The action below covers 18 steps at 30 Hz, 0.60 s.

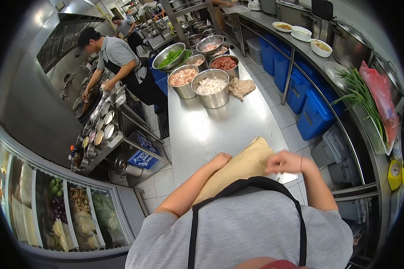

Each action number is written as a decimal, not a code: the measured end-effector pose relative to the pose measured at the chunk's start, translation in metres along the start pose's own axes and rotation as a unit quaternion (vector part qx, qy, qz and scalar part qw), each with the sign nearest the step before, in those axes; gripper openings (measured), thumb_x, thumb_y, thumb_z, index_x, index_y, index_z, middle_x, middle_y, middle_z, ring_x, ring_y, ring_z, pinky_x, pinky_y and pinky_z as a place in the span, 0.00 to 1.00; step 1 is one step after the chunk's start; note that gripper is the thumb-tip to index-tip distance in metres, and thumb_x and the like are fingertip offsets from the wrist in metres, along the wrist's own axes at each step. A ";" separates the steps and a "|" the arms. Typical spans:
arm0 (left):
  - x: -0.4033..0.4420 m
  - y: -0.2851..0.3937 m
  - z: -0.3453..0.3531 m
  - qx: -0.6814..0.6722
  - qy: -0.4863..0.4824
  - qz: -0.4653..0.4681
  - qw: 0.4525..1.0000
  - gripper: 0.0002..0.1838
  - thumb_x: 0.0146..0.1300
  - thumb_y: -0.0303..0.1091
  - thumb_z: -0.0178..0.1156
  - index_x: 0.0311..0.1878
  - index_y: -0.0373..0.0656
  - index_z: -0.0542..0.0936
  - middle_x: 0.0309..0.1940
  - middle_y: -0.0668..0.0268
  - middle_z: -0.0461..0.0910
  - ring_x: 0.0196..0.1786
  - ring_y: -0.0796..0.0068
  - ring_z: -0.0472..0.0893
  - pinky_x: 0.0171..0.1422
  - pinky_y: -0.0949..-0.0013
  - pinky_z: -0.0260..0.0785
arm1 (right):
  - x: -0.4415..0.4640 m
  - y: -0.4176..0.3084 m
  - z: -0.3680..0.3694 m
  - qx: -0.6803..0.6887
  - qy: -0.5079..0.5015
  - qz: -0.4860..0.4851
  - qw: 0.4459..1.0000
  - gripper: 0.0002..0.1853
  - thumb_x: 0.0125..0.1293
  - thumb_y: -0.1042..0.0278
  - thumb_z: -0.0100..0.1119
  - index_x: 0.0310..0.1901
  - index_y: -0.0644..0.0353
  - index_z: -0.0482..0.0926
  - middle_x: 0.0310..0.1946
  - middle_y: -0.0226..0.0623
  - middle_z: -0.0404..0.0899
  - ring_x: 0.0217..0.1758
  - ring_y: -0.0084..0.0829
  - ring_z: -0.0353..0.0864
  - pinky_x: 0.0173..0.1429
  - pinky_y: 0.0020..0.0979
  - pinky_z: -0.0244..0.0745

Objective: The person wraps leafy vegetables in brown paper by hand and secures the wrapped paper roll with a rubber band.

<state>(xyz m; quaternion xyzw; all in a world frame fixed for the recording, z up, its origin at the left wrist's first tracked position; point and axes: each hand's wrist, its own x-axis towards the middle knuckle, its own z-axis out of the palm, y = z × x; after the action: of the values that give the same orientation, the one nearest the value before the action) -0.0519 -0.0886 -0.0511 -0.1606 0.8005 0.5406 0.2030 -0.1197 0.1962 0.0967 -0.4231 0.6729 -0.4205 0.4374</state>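
A tan sheet-like thing [249, 157], which looks like a brown paper sack, leans between my body and the near end of the steel table. My left hand [221, 160] is closed at its left edge, with the fingertips partly hidden. At the right edge of the sack, my right hand [283, 162] has its fingers curled in a pinch. Slightly blurred, that hand hides whatever may be between its fingers. The sack's lower part is covered by my forearm and apron [251, 181].
On the steel table [202, 134] stand a pot of pale pieces [211, 87], pots of raw meat [182, 76], a bowl of greens [170, 57] and a cloth [241, 88]. A co-worker [121, 62] stands left at the stove. Blue bins [314, 112] line the right; a glass-topped chiller [67, 206] is left.
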 end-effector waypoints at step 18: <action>-0.026 0.010 -0.004 -0.256 -0.112 0.011 0.960 0.12 0.59 0.23 0.47 0.42 0.33 0.79 0.34 0.63 0.81 0.33 0.77 0.80 0.40 0.74 0.73 | 0.007 0.059 -0.002 -0.210 0.060 0.104 0.970 0.47 0.39 0.46 0.74 0.60 0.61 0.65 0.54 0.44 0.74 0.56 0.38 0.74 0.62 0.30 0.66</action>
<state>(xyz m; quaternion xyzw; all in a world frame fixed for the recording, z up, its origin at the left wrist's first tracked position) -0.0345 -0.0879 -0.0282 -0.1369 0.6091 0.7441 0.2378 -0.1349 0.2067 0.0404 -0.4067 0.8117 -0.2466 0.3391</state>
